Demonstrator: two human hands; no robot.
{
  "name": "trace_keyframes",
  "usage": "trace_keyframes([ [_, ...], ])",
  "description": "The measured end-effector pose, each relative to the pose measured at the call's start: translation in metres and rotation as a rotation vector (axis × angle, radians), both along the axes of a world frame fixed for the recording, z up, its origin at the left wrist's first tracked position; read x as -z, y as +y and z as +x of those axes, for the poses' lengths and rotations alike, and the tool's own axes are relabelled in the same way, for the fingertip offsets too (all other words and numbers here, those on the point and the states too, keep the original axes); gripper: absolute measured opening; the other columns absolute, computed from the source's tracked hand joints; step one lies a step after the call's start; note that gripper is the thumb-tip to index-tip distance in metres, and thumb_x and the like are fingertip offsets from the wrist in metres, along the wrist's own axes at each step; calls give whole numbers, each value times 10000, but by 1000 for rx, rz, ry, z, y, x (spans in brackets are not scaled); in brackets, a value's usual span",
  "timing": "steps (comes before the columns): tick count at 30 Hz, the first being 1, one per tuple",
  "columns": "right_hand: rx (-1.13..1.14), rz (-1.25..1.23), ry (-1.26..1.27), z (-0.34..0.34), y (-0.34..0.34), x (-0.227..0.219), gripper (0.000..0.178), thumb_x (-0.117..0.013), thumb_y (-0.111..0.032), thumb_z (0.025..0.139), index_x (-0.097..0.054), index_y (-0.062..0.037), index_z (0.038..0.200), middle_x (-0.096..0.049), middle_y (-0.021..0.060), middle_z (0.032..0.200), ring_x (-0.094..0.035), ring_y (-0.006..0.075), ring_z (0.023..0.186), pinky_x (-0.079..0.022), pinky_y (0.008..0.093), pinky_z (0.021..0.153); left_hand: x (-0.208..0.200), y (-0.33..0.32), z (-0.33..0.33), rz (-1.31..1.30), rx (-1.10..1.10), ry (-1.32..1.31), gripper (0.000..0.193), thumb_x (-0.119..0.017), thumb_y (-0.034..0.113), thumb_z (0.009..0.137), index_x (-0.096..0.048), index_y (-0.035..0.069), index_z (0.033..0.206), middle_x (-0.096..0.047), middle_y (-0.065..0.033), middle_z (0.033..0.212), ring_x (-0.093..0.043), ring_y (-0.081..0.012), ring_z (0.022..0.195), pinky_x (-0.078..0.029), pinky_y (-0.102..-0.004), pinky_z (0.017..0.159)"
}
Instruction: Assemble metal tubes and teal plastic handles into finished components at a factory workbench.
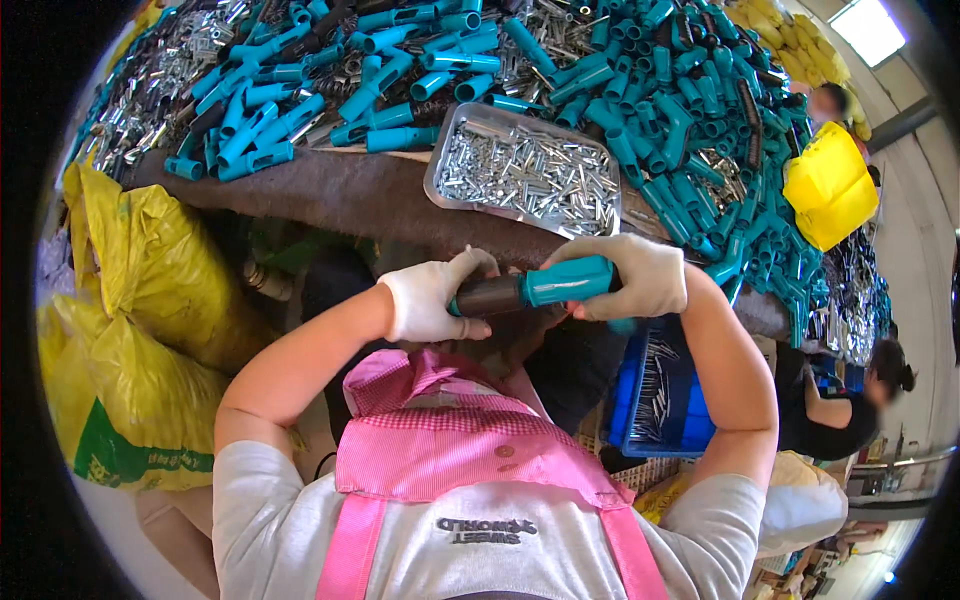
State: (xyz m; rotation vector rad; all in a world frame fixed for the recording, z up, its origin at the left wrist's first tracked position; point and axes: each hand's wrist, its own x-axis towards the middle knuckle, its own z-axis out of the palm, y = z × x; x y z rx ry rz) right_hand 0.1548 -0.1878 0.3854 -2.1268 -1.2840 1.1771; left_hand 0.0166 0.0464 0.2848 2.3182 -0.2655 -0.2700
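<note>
Place: a small assembly workshop or factory floor, where hand-assembly piecework is going on.
Far bench: heaps of teal plastic handles point(640, 90) are lying piled across the work table point(330, 195).
Tray: a metal tray point(522, 170) is sitting mid-bench, holding small silver metal pins.
Left: yellow sacks point(130, 330) are slumping beside the bench.
Near right: a blue crate point(660, 395) is holding metal parts.
Far right: 2 other workers are sitting at the same bench.

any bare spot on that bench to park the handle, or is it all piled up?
One free patch: the bare brown bench strip between the teal handle heap and the near edge, left of the metal tray of silver pins. Behind and right of the tray, teal handles crowd everything.
</note>
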Motion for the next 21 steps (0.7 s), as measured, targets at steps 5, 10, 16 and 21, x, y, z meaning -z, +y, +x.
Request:
trace_keyframes([
  [5, -343, 624, -1284, 19, -6, 1, 499, -705, -66, 681, -629, -147, 1168, -630, 94, 1011, -570, 280, 1070, -507, 414, 879, -5, 8, 16, -826, 36, 446, 483, -582, 311, 934, -417, 11, 1275, -557, -90, 830, -526, -115, 603, -448, -255, 520],
  [10, 697, 895, -312, 38, 3, 41, 525, -641, -260, 882, -435, -135, 1348, -562, 183, 1199, -546, 341, 1128, -504, 458, 891, -18, 7, 37, -814, -140, 443, 482, -513, 465, 959, -513, 78, 1245, -550, -51, 792, -509, -82, 591, -407, -213, 470],
  [16, 265, 311, 1437, 65, -16, 48, 539, -552, -452, 892, -541, 12, 1167, -643, 192, 1025, -659, 283, 854, -550, 365, 720, -40, 18, 79, 51, 9, -180, 607, -564, 578, 865, -568, 93, 1231, -651, -223, 1071, -613, -361, 1044, -461, -405, 909],
  [21, 518, 286, 642, 58, -12, 18, 452, -639, -238, 795, -579, 11, 1168, -648, 154, 890, -646, 213, 760, -538, 343, 721, -43, 27, 111, 238, 44, -290, 576, -530, 602, 873, -619, 111, 1161, -667, -216, 954, -637, -370, 907, -495, -404, 821],
])
